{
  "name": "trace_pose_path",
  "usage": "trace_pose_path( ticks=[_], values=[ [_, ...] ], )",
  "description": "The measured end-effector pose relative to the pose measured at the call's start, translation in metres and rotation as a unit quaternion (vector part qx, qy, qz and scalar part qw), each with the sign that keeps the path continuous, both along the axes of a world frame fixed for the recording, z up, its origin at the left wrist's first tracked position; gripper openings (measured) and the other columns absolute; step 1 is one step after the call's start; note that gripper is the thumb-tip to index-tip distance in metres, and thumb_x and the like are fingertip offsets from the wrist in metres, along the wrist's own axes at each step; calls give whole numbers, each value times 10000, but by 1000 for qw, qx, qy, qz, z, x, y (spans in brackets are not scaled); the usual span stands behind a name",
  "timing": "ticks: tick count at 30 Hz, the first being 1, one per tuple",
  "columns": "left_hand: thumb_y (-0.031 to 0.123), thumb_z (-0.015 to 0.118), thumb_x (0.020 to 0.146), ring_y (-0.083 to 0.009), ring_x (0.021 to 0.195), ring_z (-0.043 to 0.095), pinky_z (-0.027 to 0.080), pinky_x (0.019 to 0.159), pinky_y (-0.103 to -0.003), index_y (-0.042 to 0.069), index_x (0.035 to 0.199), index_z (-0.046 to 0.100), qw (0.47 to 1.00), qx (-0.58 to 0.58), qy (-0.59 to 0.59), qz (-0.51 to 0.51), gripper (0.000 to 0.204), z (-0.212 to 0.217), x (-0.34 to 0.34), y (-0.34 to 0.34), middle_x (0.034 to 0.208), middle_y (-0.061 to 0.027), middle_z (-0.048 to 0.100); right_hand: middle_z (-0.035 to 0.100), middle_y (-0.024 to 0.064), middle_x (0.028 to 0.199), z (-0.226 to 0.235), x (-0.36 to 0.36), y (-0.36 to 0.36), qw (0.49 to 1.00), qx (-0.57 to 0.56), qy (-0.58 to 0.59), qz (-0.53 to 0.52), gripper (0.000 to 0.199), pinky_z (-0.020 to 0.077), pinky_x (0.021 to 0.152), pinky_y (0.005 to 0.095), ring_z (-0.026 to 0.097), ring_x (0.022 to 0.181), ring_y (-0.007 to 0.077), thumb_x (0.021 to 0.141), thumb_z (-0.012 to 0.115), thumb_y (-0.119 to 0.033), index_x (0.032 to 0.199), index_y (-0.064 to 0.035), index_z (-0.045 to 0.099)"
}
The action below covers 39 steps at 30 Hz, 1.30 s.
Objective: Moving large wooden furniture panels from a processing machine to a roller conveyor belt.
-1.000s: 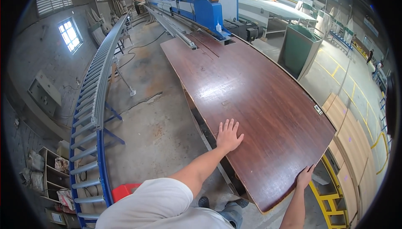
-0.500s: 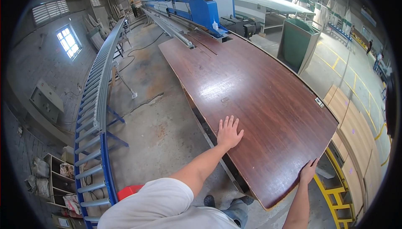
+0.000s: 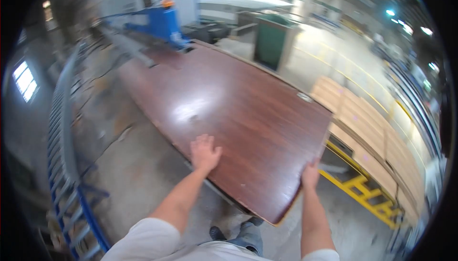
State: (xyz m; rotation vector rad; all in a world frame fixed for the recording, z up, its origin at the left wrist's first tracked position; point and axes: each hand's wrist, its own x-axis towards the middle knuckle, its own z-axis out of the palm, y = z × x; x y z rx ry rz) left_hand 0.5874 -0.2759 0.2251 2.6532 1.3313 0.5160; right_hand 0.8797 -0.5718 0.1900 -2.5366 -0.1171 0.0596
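A wide table with a glossy reddish-brown wood-grain top [image 3: 238, 122] spreads out in front of me, tilting away to the upper left. My left hand [image 3: 205, 153] lies palm down on it near the left edge, fingers spread, holding nothing. At the near right edge, my right hand [image 3: 310, 175] is closed on the side of the tabletop, its fingers partly hidden and blurred. A bright patch of light reflects on the surface beyond my left hand.
A blue and grey machine [image 3: 160, 24] stands at the far end. On the left runs a roller conveyor [image 3: 67, 151]. A green bin [image 3: 271, 43] is beyond the table. Light wooden boards [image 3: 367, 127] lie on a yellow frame [image 3: 358, 191] at the right.
My view has swung to the right, so the table, machine and conveyor sit further left, and more of the boards shows. Both hands keep their places on the tabletop.
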Motion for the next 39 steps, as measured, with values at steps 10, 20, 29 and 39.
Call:
trace_pose_path(
  ticks=[10,20,29,39],
  values=[
    [432,473,911,-274,1414,256,136,1174,-451,106,1413,422,998,-32,44,28,600,-10,12,-4,1507,-112,341,617,273,1129,23,-2,1,999,24,30,-24,557,464,899,511,588,1041,451,943,434,-401,1463,-234,325],
    [410,500,899,-291,1398,281,149,1172,-455,95,1390,447,999,-22,39,26,585,-8,7,-2,1485,-135,364,621,263,1123,19,-3,4,998,24,48,-16,560,462,894,516,590,1031,451,944,428,-411,1467,-246,312],
    [408,483,914,-292,1394,286,153,1170,-448,99,1404,423,998,-24,59,22,582,-5,5,-5,1480,-123,367,327,237,1460,21,-17,1,999,22,20,-13,549,426,978,489,469,1215,425,941,446,-407,1431,-165,382],
    [399,494,916,-296,1373,319,173,1159,-458,83,1375,452,998,-9,47,27,559,-20,1,5,1458,-140,395,271,284,1480,6,-102,-25,988,-45,-127,70,535,325,1068,513,371,1300,441,916,518,-367,1394,-137,451]
  ],
)
